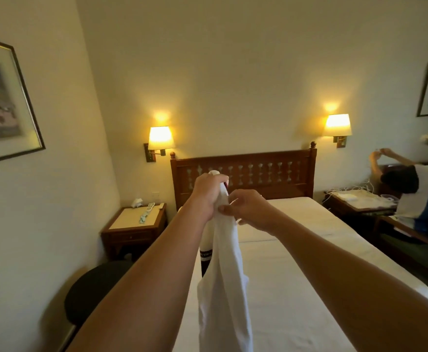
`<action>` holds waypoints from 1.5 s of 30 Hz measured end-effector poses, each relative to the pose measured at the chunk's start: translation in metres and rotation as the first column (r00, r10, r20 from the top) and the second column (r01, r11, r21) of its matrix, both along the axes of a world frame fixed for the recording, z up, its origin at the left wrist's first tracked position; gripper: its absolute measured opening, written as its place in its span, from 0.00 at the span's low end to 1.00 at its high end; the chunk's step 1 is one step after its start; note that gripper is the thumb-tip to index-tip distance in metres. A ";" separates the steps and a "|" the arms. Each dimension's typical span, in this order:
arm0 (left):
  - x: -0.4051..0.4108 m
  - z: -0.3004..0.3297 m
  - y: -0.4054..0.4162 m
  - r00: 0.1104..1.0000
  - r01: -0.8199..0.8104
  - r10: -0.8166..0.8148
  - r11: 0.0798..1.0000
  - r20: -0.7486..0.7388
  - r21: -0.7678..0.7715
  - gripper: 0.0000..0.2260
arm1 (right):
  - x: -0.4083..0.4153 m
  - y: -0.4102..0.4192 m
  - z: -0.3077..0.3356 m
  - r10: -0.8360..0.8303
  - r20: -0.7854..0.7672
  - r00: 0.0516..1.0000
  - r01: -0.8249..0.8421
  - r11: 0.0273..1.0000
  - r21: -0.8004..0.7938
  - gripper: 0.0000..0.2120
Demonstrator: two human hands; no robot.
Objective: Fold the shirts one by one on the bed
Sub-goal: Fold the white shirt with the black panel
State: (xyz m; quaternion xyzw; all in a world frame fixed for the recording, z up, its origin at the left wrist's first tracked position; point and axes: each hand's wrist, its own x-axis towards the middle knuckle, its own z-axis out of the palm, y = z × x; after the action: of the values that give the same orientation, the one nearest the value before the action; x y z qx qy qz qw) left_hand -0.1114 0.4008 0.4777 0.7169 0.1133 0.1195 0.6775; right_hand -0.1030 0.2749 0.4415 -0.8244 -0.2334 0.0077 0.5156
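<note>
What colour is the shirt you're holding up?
White, with a dark band on a hanging part. The shirt shows in the head view, the only view.

The bed (296, 262) fills the lower centre, the headboard (243, 171) behind it, a nightstand (134, 229) at its left, the shirt (223, 275) hanging before it.

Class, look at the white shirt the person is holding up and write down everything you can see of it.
The white shirt looks like thin, soft cloth. It hangs bunched and unfolded above the bed, not lying on it. The left hand grips its gathered top; the right hand pinches the cloth just beside it. A dark band with small pale lettering shows at its left edge, too blurred to read.
</note>
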 end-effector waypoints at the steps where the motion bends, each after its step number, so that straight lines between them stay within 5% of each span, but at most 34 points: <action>1: -0.002 0.001 -0.001 1.000 -0.006 0.005 1.000 -0.027 -0.028 0.10 | 0.003 0.001 0.001 -0.008 0.029 1.000 0.008 1.000 0.001 0.07; 8: -0.004 0.000 0.017 1.000 -0.015 0.020 0.925 0.011 -0.381 0.20 | 0.008 0.004 -0.003 0.055 -0.051 0.997 -0.046 0.988 0.150 0.13; 13: -0.009 0.004 0.028 0.993 -0.040 0.073 0.945 0.090 -0.325 0.07 | 0.008 -0.002 0.006 -0.013 -0.090 0.996 0.043 0.942 0.332 0.12; 15: -0.013 0.009 0.030 0.989 -0.047 0.093 0.933 0.113 -0.357 0.05 | 0.005 -0.005 0.014 0.013 -0.054 0.998 -0.001 0.975 0.221 0.14; 18: -0.018 0.016 0.038 0.985 -0.068 0.133 0.887 0.111 -0.457 0.04 | 0.012 -0.016 0.020 -0.128 0.079 0.989 0.120 0.988 0.098 0.16; 21: -0.025 0.017 0.053 0.986 -0.088 0.143 0.880 0.084 -0.466 0.08 | 0.022 -0.035 0.021 -0.278 0.067 0.958 0.252 0.932 0.260 0.11; 28: -0.032 0.009 0.075 0.992 -0.124 0.122 0.988 0.019 0.093 0.09 | 0.023 -0.056 0.025 -0.412 0.159 0.897 0.380 0.904 0.195 0.14; 35: -0.022 0.003 0.088 0.965 -0.262 0.221 0.780 0.141 0.568 0.13 | 0.019 -0.050 0.035 -0.326 0.381 0.865 0.335 0.941 0.046 0.14; 37: -0.020 -0.001 0.086 0.983 -0.183 0.111 0.709 0.149 0.681 0.25 | 0.018 -0.043 0.044 -0.292 0.414 0.862 0.302 0.952 0.043 0.12; 40: -0.019 -0.003 0.054 0.945 0.134 -0.285 0.788 0.162 0.601 0.43 | 0.016 -0.029 0.056 -0.192 0.485 0.854 0.237 0.971 -0.033 0.11; 42: -0.013 -0.009 0.033 0.866 0.181 -0.422 0.763 0.267 0.621 0.31 | 0.012 -0.021 0.061 -0.102 0.516 0.850 0.170 0.981 -0.087 0.08; 45: -0.009 -0.009 0.020 0.888 0.049 -0.343 0.733 0.306 0.678 0.03 | 0.008 -0.026 0.053 -0.052 0.518 0.854 0.165 0.971 -0.174 0.04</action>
State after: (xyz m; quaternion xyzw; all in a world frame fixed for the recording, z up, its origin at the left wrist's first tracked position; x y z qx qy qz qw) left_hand -0.1203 0.4206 0.4683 0.8735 -0.1592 0.2255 0.4011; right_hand -0.0955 0.2486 0.4942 -0.8590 -0.3123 -0.2151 0.3441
